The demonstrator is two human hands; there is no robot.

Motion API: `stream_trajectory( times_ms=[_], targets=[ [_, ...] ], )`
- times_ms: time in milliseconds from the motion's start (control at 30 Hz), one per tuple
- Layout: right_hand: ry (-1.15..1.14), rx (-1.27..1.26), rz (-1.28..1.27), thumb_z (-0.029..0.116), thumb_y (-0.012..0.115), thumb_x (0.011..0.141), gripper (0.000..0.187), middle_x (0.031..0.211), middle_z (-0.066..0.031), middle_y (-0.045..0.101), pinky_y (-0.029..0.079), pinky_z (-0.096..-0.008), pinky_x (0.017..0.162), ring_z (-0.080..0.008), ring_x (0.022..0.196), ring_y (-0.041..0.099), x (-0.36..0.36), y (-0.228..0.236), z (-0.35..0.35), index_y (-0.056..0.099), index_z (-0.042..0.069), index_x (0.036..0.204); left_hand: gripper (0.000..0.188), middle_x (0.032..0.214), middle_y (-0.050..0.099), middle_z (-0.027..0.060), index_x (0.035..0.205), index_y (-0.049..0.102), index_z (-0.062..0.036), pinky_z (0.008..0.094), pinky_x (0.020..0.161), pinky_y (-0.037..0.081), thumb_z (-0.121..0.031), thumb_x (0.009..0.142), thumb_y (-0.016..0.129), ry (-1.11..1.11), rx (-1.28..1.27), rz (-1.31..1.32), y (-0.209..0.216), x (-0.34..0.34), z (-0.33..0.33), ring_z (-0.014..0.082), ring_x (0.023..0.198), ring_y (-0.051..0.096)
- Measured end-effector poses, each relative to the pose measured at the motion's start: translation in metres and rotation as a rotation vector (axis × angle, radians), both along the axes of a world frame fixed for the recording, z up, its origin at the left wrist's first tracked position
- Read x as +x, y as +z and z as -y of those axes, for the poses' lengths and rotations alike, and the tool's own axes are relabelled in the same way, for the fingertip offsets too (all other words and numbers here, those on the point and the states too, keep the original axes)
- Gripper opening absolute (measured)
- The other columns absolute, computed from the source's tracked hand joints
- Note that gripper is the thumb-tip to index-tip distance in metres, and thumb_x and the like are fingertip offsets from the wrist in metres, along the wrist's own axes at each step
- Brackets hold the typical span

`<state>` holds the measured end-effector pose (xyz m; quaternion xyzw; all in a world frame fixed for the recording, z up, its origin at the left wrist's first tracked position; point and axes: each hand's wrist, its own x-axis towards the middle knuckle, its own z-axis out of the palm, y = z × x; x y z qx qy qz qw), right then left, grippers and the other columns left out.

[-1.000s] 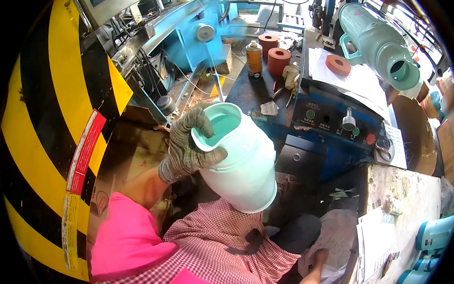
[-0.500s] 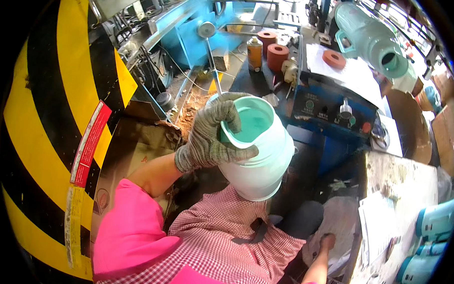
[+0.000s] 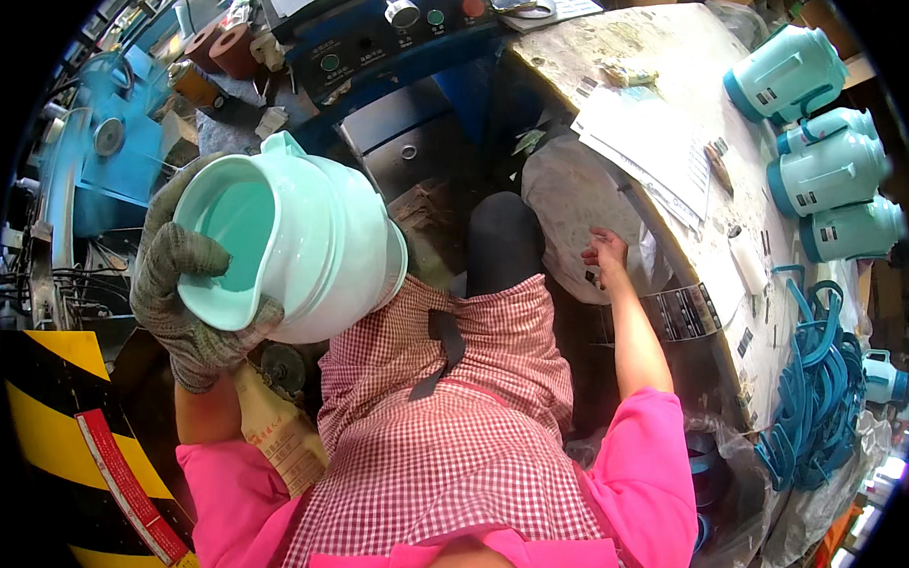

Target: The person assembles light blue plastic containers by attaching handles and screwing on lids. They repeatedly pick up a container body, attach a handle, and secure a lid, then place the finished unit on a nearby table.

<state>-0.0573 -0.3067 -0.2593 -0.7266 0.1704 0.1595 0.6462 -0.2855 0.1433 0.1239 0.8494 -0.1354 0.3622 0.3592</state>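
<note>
My left hand [image 3: 189,290], in a grey knitted glove, grips a mint-green jug body [image 3: 321,249] by its open rim. Its thumb reaches inside the mouth and the other fingers lie along the outside. The jug is tilted on its side, mouth toward the left, its base close to my checked apron [image 3: 438,474]. My bare right hand [image 3: 606,257] is low beside my right knee, over a translucent plastic bag [image 3: 567,213]. Its fingers are loosely bent and apart, and I see nothing held in them.
On the right stands a worn worktable [image 3: 672,66] with paper sheets [image 3: 644,150]. Beyond it are several finished jugs [image 3: 787,75] and a heap of blue handles [image 3: 812,367]. A control panel [image 3: 383,41] lies ahead; blue machinery [image 3: 119,152] and a striped yellow-black panel [image 3: 60,400] are at left.
The view has turned to the right. The jug body stays in my left hand but now tilts more onto its side. My right hand is still by the plastic bag, now more fully visible.
</note>
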Motion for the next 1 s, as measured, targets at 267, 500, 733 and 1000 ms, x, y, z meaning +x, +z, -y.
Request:
stream_trajectory(
  times_ms=[267,500,733,1000],
  targets=[
    [0.384,-0.82,0.691,0.025,0.077,0.079,0.024,0.085,-0.0101,0.067,0.05,-0.0407,0.064,-0.028,0.072,0.065,-0.049,0.219,-0.093,0.067,0.003,0.08,0.051,0.115,0.062,0.0184,0.086,0.057,-0.0114,0.0364,0.084,0.053,-0.027,0.053,0.093,-0.209,0.221,-0.008,0.021,0.02,0.021,0.0303,0.102,0.065],
    [0.941,-0.485,1.866,0.02,0.073,0.07,0.022,0.08,-0.0043,0.058,0.045,-0.0297,0.052,-0.0186,0.07,0.055,-0.109,0.41,-0.151,0.062,0.003,0.079,0.075,0.115,0.062,0.0178,0.119,0.064,-0.0117,0.0395,0.079,0.054,-0.04,0.052,0.086,-0.424,0.463,-0.207,0.036,0.038,0.053,0.034,0.095,0.065],
    [1.157,-0.527,1.823,0.015,0.063,0.061,0.014,0.077,-0.0032,0.055,0.05,-0.0278,0.065,-0.0217,0.085,0.054,-0.132,0.416,-0.153,0.062,0.003,0.069,0.056,0.119,0.06,0.0171,0.099,0.065,-0.0118,0.0409,0.072,0.053,-0.045,0.057,0.082,-0.493,0.58,-0.14,0.024,0.041,0.061,0.0337,0.099,0.064],
    [1.511,-0.545,1.394,0.014,0.065,0.062,0.009,0.068,-0.0072,0.056,0.051,-0.0334,0.061,-0.0224,0.079,0.057,-0.121,0.418,-0.141,0.062,0.005,0.063,0.058,0.116,0.059,0.0168,0.105,0.063,-0.006,0.0421,0.075,0.052,-0.043,0.064,0.079,-0.603,0.576,-0.243,0.015,0.051,0.089,0.0327,0.101,0.062]
  ],
)
